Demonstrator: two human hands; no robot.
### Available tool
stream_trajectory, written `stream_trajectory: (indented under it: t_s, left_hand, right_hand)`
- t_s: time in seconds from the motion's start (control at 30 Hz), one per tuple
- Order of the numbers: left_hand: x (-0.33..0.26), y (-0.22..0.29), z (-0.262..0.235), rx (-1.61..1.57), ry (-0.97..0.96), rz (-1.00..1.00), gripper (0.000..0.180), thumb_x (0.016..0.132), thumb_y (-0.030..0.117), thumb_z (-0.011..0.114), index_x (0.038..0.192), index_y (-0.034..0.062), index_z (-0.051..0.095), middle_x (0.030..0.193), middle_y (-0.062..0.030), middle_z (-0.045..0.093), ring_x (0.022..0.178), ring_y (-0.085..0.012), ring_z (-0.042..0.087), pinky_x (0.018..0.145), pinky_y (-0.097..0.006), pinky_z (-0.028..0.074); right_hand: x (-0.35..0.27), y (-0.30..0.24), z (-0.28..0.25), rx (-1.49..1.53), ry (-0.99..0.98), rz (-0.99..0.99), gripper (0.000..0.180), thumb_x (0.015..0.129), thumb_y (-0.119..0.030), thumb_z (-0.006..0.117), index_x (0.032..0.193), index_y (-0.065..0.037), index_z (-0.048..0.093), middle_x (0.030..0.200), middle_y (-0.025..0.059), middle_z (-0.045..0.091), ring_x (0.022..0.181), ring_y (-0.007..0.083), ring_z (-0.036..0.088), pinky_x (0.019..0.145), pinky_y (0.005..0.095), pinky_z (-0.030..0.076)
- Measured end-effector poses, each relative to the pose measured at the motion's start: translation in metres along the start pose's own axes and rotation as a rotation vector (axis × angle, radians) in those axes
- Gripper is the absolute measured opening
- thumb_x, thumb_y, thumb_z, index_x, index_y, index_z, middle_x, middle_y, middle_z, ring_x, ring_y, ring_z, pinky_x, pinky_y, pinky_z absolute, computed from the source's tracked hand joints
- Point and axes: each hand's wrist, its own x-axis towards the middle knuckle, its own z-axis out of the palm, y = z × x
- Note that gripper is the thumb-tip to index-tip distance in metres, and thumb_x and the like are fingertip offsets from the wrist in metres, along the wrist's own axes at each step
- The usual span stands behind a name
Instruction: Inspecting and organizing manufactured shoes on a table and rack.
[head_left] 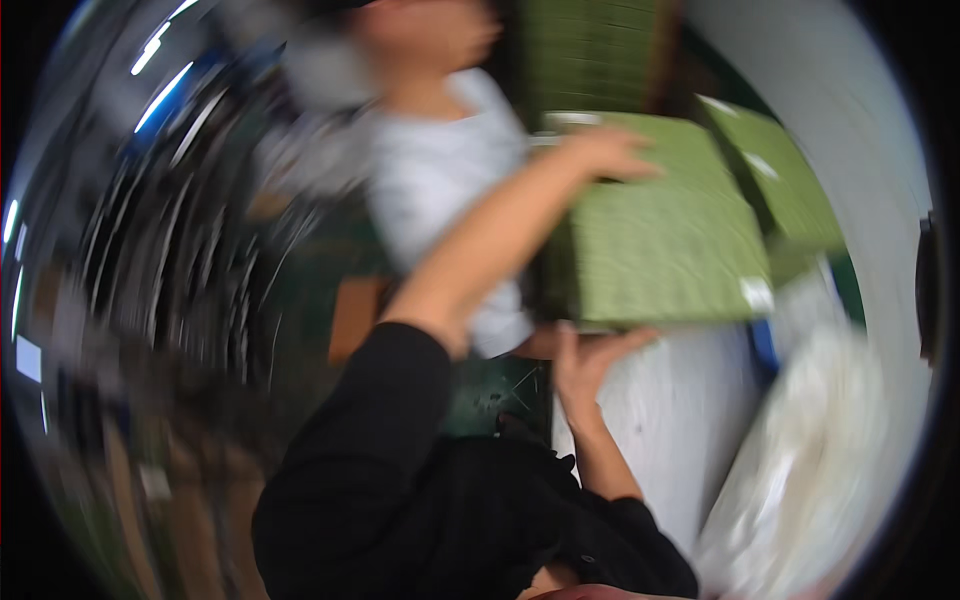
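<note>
**Green stack held top and bottom**

The left hand (pixel 605 150) lies flat on the green stack (pixel 660 240); the right hand (pixel 590 360) props its lower edge above the white table (pixel 670 420). It looks bulky and stiff: best supported underneath. Blur hides finger closure.

– what's the green stack (pixel 665 240) made of?
– looks like matt, ribbed sheets, maybe card or woven mat; the blur hides which.
– and under the stack?
– a pale, smooth, matt surface (pixel 680 420), with a crinkly, glossy plastic bag (pixel 800 470) to the right of the stack's lower corner.
– the sleeves (pixel 400 480) below the stack?
– black cloth, soft and matt. left of the stack, a grey cloth shirt (pixel 440 180).
</note>
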Motion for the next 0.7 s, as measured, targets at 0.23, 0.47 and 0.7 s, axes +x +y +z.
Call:
stream_trajectory:
  t_s: [0.23,0.47,0.7]
  left_hand:
    - [0.074,0.004,-0.001,0.028,0.170,0.011,0.081,0.090,0.074,0.040,0.152,0.0221,0.042,0.158,-0.0160,0.035,0.147,-0.0375,0.026,0.115,-0.067,0.018]
    - [-0.115,0.030,-0.030,0.903,0.697,0.266,0.084,0.091,0.079,0.035,0.153,0.0224,0.041,0.165,-0.0149,0.025,0.154,-0.0388,0.015,0.118,-0.073,0.007]
    - [-0.513,0.026,0.085,-0.572,0.850,0.099,0.028,0.092,0.028,0.072,0.110,0.0068,0.070,0.107,-0.0104,0.071,0.099,-0.0322,0.065,0.086,-0.042,0.050]
  right_hand:
    - [0.104,0.022,0.034,-0.337,0.054,-0.122,0.100,0.095,-0.033,0.072,0.154,0.014,0.007,0.158,0.0392,0.014,0.144,0.0456,0.029,0.120,0.0481,0.024]
    - [0.133,0.050,0.052,-0.199,0.178,-0.441,0.073,0.097,-0.024,0.069,0.145,0.014,0.028,0.146,0.0335,0.035,0.131,0.0398,0.044,0.111,0.0439,0.036]
    - [0.057,-0.006,0.004,0.404,0.011,-0.698,0.048,0.100,-0.015,0.065,0.135,0.013,0.049,0.133,0.0279,0.055,0.117,0.0339,0.058,0.102,0.0398,0.048]
